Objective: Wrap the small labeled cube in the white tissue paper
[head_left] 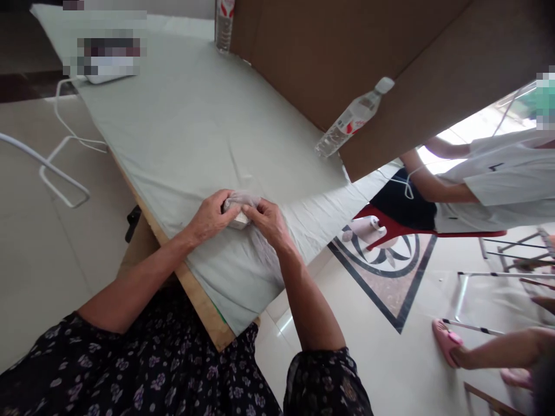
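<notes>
The left hand (211,217) and right hand (269,222) met over a small bundle (241,208) that sat on the grey-green cloth (195,127) covering the tabletop (203,307), close to its near edge. Both hands were closed around the bundle. The left cupped it from one side with its fingers curled over the top, and the right pinched the thin grey wrap between thumb and fingertips. Something pale and blocky showed inside the wrap. Whether the wrap was sheer fabric or thin plastic could not be told from this tilted view. The work in hand looked like fine fingering of the wrap, and doing it well seemed to call for the left hand to act as a steady anchor while the right did the small pulling. The wrap probably needed short pinches close to the pale block rather than tugs at its loose end, which trailed under the right wrist. Resting the bundle on the cloth gave support, though the cloth was wrinkled there and a fold could get caught up with the wrap. A bottle (353,118) lay well apart against the cardboard (347,58), and a white cable (65,144) hung off the far side. Another person (498,179) sat on a red chair (403,228) beyond the table, not involved.
</notes>
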Demonstrator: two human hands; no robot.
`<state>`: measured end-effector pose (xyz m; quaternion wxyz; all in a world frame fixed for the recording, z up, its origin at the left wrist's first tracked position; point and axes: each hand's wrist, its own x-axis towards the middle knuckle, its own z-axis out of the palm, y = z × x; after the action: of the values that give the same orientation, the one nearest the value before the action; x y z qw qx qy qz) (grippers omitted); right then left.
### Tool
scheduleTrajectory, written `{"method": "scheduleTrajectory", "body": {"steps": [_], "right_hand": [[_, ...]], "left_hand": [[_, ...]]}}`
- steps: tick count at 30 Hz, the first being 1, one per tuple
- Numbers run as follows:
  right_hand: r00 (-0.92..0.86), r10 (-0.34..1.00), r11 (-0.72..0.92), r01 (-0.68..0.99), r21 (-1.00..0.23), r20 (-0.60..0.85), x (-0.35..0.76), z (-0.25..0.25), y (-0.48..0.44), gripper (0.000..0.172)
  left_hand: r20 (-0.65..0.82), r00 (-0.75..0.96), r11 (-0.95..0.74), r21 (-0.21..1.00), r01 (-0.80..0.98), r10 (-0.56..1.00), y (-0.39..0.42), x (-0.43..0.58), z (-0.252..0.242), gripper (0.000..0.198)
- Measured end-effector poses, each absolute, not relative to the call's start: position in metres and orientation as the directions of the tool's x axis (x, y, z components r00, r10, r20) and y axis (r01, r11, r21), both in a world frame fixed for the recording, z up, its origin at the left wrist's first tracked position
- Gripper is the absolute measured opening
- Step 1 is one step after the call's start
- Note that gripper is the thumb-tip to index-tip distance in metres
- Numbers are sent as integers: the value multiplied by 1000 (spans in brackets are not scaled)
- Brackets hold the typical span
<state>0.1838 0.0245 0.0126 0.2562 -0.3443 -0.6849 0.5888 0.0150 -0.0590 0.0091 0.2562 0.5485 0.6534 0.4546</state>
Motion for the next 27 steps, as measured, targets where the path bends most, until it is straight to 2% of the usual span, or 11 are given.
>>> {"method": "scheduleTrajectory", "body": {"steps": [3,6,9,11,13,15,17,22,27], "right_hand": [[-652,758,164,210,-964,-13,189,15,26,44],[-655,755,255,250,-934,31,197,10,22,59],[-518,831,377,258,-890,202,203,1,12,71],[-397,854,467,299,-832,336,205,-5,4,63],[-373,834,531,342,-775,407,206,-8,-2,50],[-427,812,554,347,-757,398,205,-8,-5,36],[-456,818,525,341,-780,351,203,-7,-4,30],[-422,861,440,334,-834,285,194,0,4,28],[-411,866,431,323,-843,286,187,8,6,26]], "left_hand": [[178,-319,17,852,524,931,-54,23,8,30],[150,-334,45,859,510,931,-50,23,9,25],[128,-347,40,898,437,929,-48,21,6,32],[113,-366,30,932,362,924,-48,21,1,42],[118,-417,14,954,299,901,-48,23,-5,50],[149,-487,-13,963,271,861,-49,25,-9,49],[174,-522,-27,961,276,835,-51,27,-10,42],[185,-435,-18,933,360,882,-59,25,-3,21],[263,-344,-108,906,409,901,-60,18,-2,19]]}}
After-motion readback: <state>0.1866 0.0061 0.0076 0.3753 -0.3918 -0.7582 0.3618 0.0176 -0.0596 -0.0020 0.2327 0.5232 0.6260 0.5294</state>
